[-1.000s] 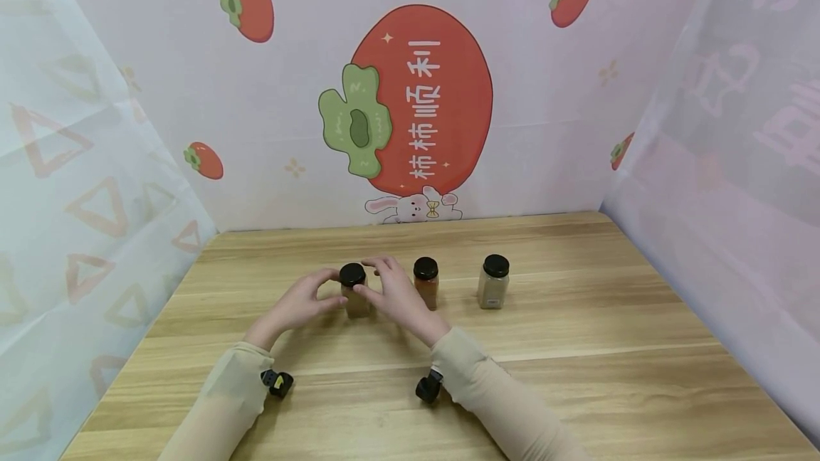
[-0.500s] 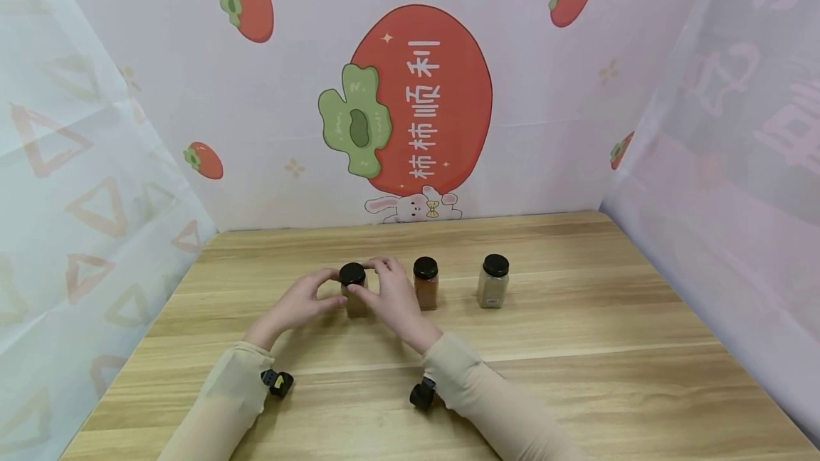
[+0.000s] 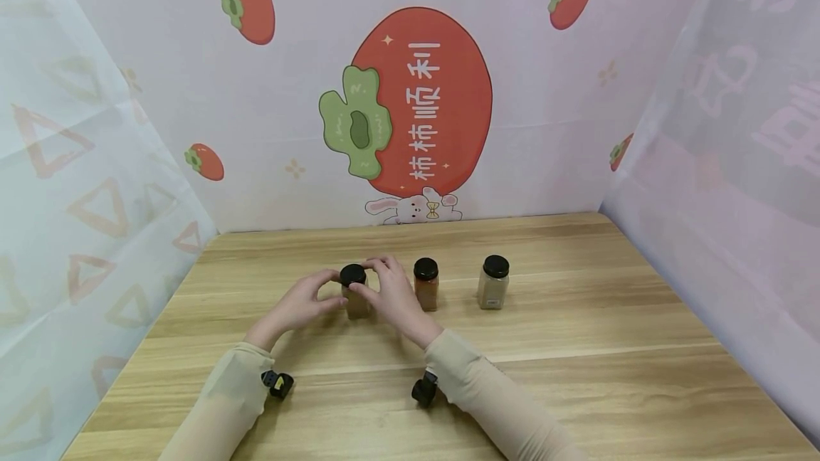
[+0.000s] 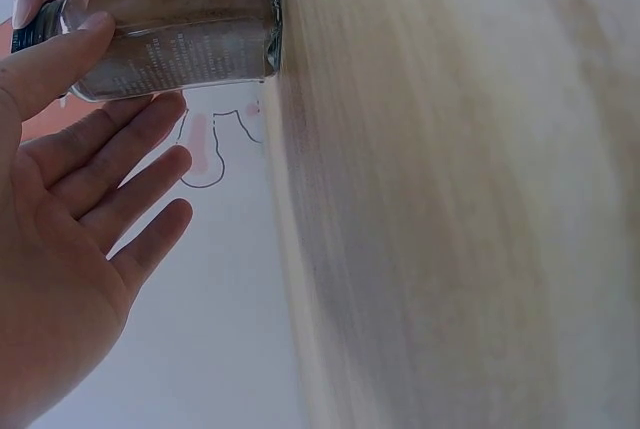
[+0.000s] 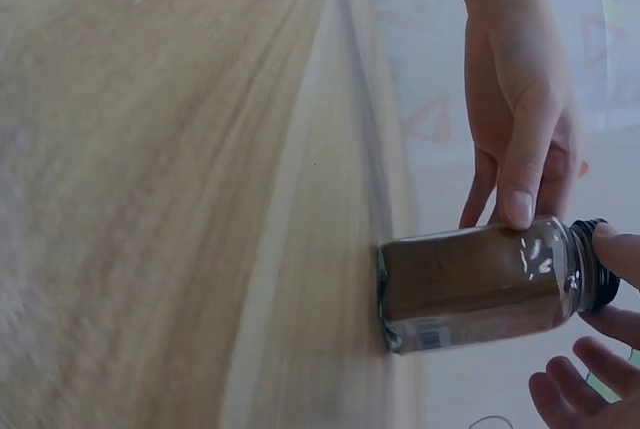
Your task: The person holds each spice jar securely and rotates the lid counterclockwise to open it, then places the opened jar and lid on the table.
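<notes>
A glass spice jar (image 3: 356, 303) with brown powder inside stands upright on the table, its black lid (image 3: 353, 274) on top. My left hand (image 3: 306, 304) pinches the jar's body from the left; in the left wrist view the thumb (image 4: 85, 44) lies along the glass and several fingers extend below it. From the other side my right hand (image 3: 397, 299) grips the lid between thumb and fingers. The right wrist view shows the jar (image 5: 480, 287) on its side in the picture, base on the wood, with the right thumb on the lid (image 5: 598, 264).
A jar of reddish-orange powder (image 3: 426, 284) stands just right of my right hand. Farther right is a jar of pale beige powder (image 3: 494, 283). Both wear black lids. A printed cloth backdrop (image 3: 551, 126) rises behind the wooden table (image 3: 576, 347).
My right hand and wrist have shifted slightly left, and its thumb has moved a little left across the lid. The left hand and the jars look the same.
</notes>
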Tool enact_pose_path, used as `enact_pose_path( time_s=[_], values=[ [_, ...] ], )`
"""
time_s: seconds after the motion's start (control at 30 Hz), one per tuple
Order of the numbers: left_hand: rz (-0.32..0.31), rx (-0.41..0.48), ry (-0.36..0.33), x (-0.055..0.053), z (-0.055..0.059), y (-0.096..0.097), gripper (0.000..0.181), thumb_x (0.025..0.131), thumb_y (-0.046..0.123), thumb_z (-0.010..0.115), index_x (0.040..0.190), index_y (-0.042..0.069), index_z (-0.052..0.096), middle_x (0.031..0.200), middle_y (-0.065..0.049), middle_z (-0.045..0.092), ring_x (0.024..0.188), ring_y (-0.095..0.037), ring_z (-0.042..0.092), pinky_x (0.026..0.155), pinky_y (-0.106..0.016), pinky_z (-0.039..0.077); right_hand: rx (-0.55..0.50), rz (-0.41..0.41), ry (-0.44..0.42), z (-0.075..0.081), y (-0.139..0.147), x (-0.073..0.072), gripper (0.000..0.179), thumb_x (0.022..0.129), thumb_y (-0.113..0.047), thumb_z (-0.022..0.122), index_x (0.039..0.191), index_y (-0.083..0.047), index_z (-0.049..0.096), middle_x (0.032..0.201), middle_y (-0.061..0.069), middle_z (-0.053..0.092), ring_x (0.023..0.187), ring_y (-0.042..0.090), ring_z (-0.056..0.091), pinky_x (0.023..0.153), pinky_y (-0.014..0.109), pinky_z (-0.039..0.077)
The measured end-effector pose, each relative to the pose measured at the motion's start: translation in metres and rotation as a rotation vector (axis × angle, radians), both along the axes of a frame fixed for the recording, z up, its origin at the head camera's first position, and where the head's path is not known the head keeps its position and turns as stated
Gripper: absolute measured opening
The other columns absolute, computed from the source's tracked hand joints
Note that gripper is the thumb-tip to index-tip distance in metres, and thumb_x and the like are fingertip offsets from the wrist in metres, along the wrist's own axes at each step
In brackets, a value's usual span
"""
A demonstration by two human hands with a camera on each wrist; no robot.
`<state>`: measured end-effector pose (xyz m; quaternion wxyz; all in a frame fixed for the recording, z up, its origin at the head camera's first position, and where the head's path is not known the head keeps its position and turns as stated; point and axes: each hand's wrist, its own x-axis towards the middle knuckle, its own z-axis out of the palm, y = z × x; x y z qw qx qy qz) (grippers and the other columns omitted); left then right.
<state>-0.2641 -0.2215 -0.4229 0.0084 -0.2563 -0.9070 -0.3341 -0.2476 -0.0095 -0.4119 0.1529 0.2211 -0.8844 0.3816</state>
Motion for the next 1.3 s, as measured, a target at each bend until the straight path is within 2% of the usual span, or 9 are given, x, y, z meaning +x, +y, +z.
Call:
enact_pose_path(
  time_s=[0.37, 0.7, 1.07, 1.2, 1.3],
  values=[
    [0.003, -0.005, 0.005, 0.0, -0.001, 0.0, 0.043, 0.087, 0.029, 0.069, 0.124, 0.011, 0.057, 0.123, -0.007, 0.062, 0.122, -0.032, 0.052, 0.103, -0.057, 0.039, 0.111, 0.115, -0.131, 0.009, 0.009, -0.01, 0.044, 0.092, -0.036, 0.06, 0.13, -0.013, 0.055, 0.13, 0.009, 0.049, 0.121, 0.022, 0.05, 0.1, 0.037, 0.046],
    [0.01, -0.005, 0.0, -0.001, -0.001, 0.0, 0.044, 0.087, 0.029, 0.069, 0.125, 0.011, 0.057, 0.124, -0.007, 0.062, 0.123, -0.032, 0.052, 0.103, -0.057, 0.038, 0.114, 0.18, -0.177, 0.009, 0.013, -0.017, 0.044, 0.094, -0.036, 0.057, 0.132, -0.015, 0.052, 0.13, 0.009, 0.048, 0.119, 0.021, 0.051, 0.098, 0.037, 0.047],
    [0.01, 0.0, -0.001, -0.001, -0.001, 0.001, 0.045, 0.086, 0.029, 0.069, 0.126, 0.011, 0.057, 0.125, -0.008, 0.061, 0.124, -0.035, 0.051, 0.103, -0.059, 0.037, 0.083, 0.185, -0.171, 0.006, 0.016, -0.015, 0.044, 0.095, -0.034, 0.056, 0.134, -0.015, 0.051, 0.13, 0.008, 0.048, 0.118, 0.022, 0.052, 0.095, 0.035, 0.05],
    [0.004, -0.007, 0.012, -0.002, -0.002, 0.0, 0.045, 0.087, 0.03, 0.069, 0.125, 0.01, 0.057, 0.124, -0.009, 0.062, 0.123, -0.034, 0.051, 0.103, -0.058, 0.038, 0.054, 0.148, -0.15, 0.003, 0.015, -0.011, 0.045, 0.093, -0.038, 0.058, 0.132, -0.016, 0.053, 0.129, 0.005, 0.049, 0.115, 0.023, 0.054, 0.091, 0.034, 0.051],
    [0.005, -0.004, 0.008, -0.002, -0.002, 0.0, 0.045, 0.086, 0.031, 0.069, 0.125, 0.01, 0.057, 0.124, -0.008, 0.062, 0.123, -0.033, 0.052, 0.103, -0.057, 0.038, 0.037, 0.094, -0.132, 0.0, 0.013, -0.007, 0.044, 0.092, -0.041, 0.059, 0.128, -0.016, 0.055, 0.129, 0.003, 0.05, 0.117, 0.022, 0.054, 0.093, 0.035, 0.05]
  ],
)
